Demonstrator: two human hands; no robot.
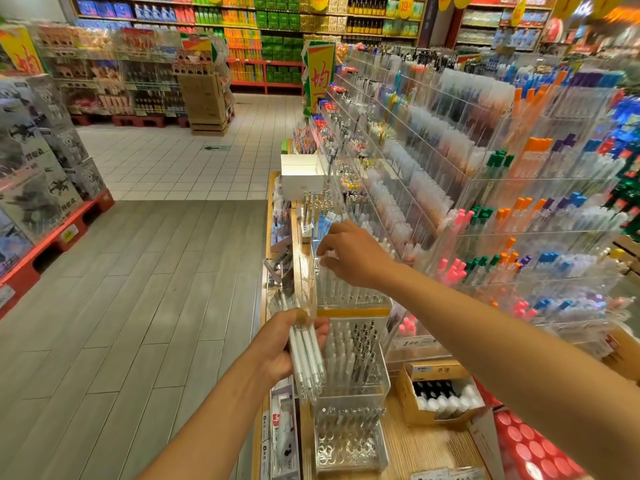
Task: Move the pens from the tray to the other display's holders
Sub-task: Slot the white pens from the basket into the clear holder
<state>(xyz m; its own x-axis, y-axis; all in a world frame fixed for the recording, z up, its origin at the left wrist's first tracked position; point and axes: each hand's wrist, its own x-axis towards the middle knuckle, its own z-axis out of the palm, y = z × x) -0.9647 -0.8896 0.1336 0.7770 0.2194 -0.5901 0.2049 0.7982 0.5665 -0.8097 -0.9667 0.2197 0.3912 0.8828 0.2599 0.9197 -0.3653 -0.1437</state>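
Both hands were busy when I looked through the head camera. My left hand (284, 344) gripped a bundle of slim white pens (307, 358), fingers curled round the barrels, the tips pointing down and the bundle held just left of the clear acrylic pen holder with the yellow band (349, 296). My right hand (349, 254) reached over the top of that same holder, fingers bent and pinching the top of a clear-barrelled pen (329, 263) standing in it; motion blur kept me from telling how firm the pinch was.

Directly in front of that holder, nearer to me, stood a second clear acrylic holder (360, 355) with white and dark pens upright in its holes, and nearer still a third clear holder (349, 434) with many of its ring-shaped holes bare. To the right of these sat an open brown cardboard box (436, 393) of black-and-white capped bottles. Beyond the yellow-banded holder rested a white open box (301, 174). Right of the holder rose tiered clear racks (519, 209) packed with coloured pens. All holders stood on a light wooden counter (422, 448).
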